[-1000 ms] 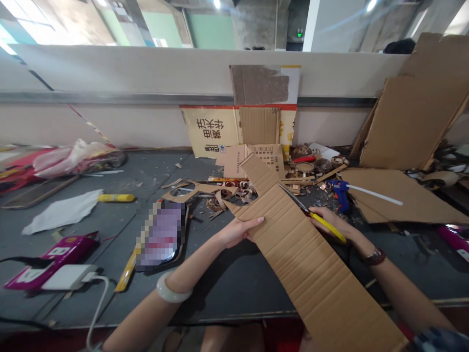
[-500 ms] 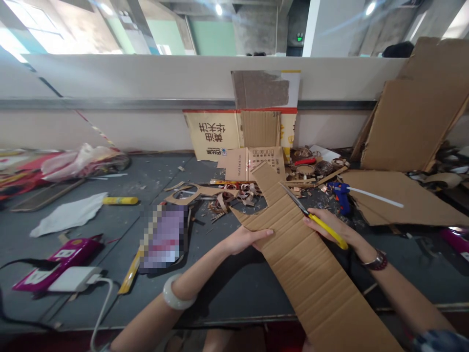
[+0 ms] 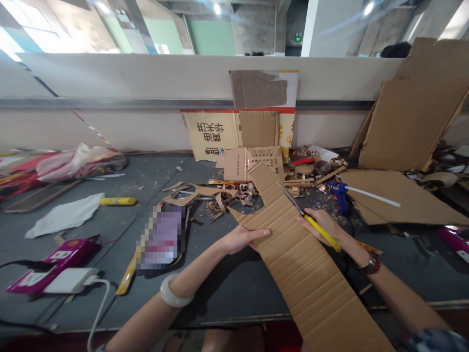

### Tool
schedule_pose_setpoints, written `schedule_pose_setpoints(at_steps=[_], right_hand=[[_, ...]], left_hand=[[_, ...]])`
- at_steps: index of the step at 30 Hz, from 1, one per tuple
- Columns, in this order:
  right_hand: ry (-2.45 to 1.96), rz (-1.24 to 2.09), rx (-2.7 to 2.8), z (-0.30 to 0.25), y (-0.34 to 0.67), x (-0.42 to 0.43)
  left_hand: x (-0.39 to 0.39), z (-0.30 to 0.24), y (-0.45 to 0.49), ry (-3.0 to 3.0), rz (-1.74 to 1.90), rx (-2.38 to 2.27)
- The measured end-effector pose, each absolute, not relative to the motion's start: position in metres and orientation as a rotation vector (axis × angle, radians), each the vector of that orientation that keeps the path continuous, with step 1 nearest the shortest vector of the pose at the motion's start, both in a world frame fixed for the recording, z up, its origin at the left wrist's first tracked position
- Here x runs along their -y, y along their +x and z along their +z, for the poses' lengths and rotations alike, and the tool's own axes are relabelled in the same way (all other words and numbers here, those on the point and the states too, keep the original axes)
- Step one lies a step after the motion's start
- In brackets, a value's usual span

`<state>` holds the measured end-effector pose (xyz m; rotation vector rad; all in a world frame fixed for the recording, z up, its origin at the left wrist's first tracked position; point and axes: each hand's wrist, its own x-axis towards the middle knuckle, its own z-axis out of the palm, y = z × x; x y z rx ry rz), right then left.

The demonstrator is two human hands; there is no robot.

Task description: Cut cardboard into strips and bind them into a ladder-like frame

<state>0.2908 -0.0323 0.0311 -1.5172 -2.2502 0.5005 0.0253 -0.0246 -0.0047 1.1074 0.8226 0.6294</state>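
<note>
Compared with a second ago, we see the cardboard strip (image 3: 308,264), centre to near right, drawn slightly nearer; our left hand (image 3: 244,238) pinches its left edge, our right hand (image 3: 325,224) grips yellow-handled scissors (image 3: 311,221) at its right edge; cutting seems little advanced.

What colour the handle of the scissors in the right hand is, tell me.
The scissors' handle is yellow, as the head view shows.
</note>
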Motion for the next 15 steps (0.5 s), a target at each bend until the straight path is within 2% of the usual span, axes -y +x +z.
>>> schedule_pose_setpoints(at_steps=[15], right_hand=[[-1.427,0.467,2.218,0.0252,0.2937,0.0308]], left_hand=[[0.0219,-0.0082,0.0258,1.058,0.601,-0.785]])
